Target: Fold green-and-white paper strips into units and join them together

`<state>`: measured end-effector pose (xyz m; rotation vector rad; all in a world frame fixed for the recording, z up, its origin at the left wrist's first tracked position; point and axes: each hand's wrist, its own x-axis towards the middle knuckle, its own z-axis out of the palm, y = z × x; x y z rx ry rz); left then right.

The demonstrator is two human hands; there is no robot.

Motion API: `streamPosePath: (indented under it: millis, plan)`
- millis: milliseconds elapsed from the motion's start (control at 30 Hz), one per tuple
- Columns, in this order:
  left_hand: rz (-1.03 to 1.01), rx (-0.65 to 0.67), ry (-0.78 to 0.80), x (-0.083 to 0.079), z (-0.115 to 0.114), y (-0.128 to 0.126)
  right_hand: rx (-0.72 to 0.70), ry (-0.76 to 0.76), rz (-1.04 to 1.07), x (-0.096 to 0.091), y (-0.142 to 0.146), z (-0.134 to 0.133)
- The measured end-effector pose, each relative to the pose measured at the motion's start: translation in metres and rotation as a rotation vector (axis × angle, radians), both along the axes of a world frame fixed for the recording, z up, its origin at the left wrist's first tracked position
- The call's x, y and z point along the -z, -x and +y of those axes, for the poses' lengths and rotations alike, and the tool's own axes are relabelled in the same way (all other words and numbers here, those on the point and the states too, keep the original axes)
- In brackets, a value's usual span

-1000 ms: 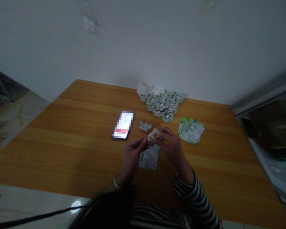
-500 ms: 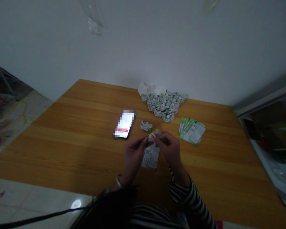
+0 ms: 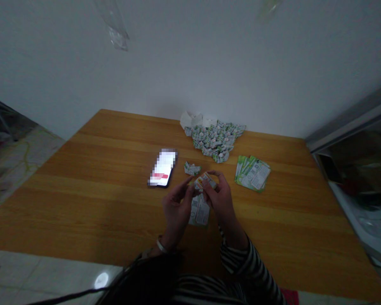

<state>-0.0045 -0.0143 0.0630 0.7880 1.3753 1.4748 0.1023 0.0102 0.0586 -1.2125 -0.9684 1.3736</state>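
Both my hands meet above the wooden table point(image 3: 82, 186) and pinch a small printed paper slip point(image 3: 203, 181) with an orange mark, partly folded. My left hand point(image 3: 177, 206) grips its left end, fingers closed. My right hand point(image 3: 220, 198) grips the right end with curled fingers. Just under the hands a flat green and white paper sheet point(image 3: 199, 212) lies on the table. One small folded paper piece point(image 3: 192, 168) sits just beyond my left fingers.
A lit phone point(image 3: 163, 167) lies left of the hands. A heap of several folded paper pieces point(image 3: 215, 139) rests near the far edge by the white wall. A fanned stack of flat green sheets point(image 3: 252, 173) lies to the right. Clutter lines the right side.
My hands have turned the slip slightly and drawn a little closer together; the view shifted a bit. Everything else on the table stays put.
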Motion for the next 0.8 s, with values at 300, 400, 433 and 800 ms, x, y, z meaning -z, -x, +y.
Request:
streamPosePath:
  millis: [300,400,433,800]
  plan:
    - [-0.103,0.473,-0.016,-0.016,0.015,0.012,-0.125,-0.157,-0.082,-0.012,-0.009,-0.003]
    - [-0.111,0.426,-0.047,-0.017,0.015,0.008,-0.165,-0.112,0.007,-0.014,-0.009,-0.006]
    - [-0.105,0.395,-0.06,-0.016,0.015,0.006,-0.151,-0.095,0.031,-0.014,-0.009,-0.006]
    - [0.072,0.332,-0.002,-0.006,0.02,0.012,-0.247,0.047,0.009,0.004,-0.036,0.009]
